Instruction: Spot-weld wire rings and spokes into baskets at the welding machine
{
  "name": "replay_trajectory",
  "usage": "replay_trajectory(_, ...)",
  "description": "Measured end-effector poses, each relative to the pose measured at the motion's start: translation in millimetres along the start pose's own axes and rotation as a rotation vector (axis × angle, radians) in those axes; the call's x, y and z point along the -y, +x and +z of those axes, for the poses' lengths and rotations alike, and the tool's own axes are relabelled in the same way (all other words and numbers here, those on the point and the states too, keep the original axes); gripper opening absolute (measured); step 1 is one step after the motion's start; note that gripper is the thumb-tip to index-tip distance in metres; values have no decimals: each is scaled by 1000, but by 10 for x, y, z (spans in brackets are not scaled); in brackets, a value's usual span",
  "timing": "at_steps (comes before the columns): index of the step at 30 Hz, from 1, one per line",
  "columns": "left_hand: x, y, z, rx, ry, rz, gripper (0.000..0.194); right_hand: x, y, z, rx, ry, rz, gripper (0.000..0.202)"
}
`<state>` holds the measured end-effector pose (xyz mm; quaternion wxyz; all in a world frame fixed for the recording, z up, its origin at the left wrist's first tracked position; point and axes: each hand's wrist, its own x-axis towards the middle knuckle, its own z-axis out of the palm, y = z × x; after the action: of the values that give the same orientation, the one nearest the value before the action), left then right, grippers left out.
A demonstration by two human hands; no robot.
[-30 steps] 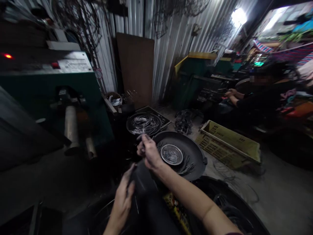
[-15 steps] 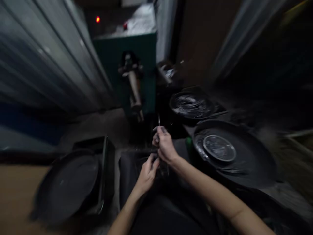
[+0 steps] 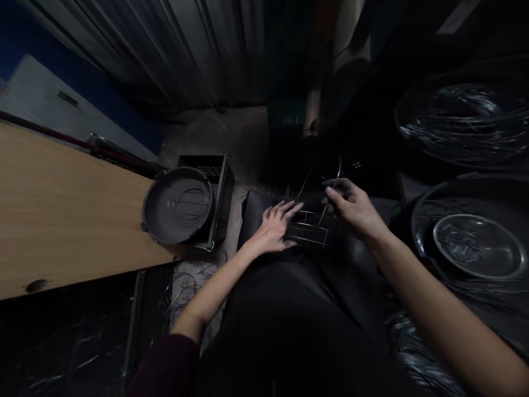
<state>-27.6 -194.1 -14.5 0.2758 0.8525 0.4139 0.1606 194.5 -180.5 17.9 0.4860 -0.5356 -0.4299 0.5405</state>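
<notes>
Over my lap, my left hand has its fingers spread, touching or just above the left side of a small wire frame made of thin parallel rods. My right hand pinches a thin curved wire between thumb and fingers, to the right of the frame. The wire's upper end bends above the fingers. Another thin wire sticks up near my left fingertips; what it is joined to is too dark to make out.
At left, a round dark basin with a few wire pieces sits on a black crate beside a wooden board. At right stand a basin of wires and a large basin holding a clear-rimmed bowl of small metal pieces.
The view has swung left and down. My hands, close together before, have moved apart; the left fingers have spread, and the wire frame on my lap shows more clearly.
</notes>
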Motion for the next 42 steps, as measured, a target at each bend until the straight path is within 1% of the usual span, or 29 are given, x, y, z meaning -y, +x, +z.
replay_trajectory(1,83,21,123,-39,-3,-14,94,-40,42,-1,4,9,12,58)
replay_trajectory(2,156,45,239,-113,-36,-38,90,-67,81,-2,9,15,19,59)
replay_trajectory(4,254,106,407,-307,-152,-77,87,-68,164,-16,8,19,13,58)
replay_trajectory(6,276,206,450,-462,-242,-50,88,4,271,-49,-2,16,-17,53)
replay_trajectory(8,229,367,368,-516,-257,47,87,132,408,-90,-20,16,-61,49)
replay_trajectory(11,112,681,119,-533,-241,186,84,368,636,-124,-34,53,-110,47)
replay_trajectory(14,44,952,-103,-577,-226,271,84,590,824,-102,-35,92,-106,46)
replay_trajectory(16,42,1074,-184,-604,-228,310,85,708,912,-65,-44,89,-83,43)
replay_trajectory(20,91,1215,-244,-634,-243,350,87,859,1031,21,-64,80,-42,43)
replay_trajectory(23,130,1285,-287,-630,-239,366,90,886,1116,61,-73,80,-36,48)
replay_trajectory(28,183,1373,-364,-617,-235,377,94,807,1261,53,-77,102,-44,55)
replay_trajectory(31,221,1423,-390,-603,-253,393,96,795,1312,56,-76,103,-42,53)
replay_trajectory(34,257,1486,-426,-589,-269,387,98,839,1350,76,-89,74,-43,47)
replay_trajectory(37,281,1563,-475,-589,-262,388,98,873,1414,76,-111,43,-90,45)
replay_trajectory(42,310,1672,-516,-592,-278,392,99,837,1536,33,-135,58,-162,49)
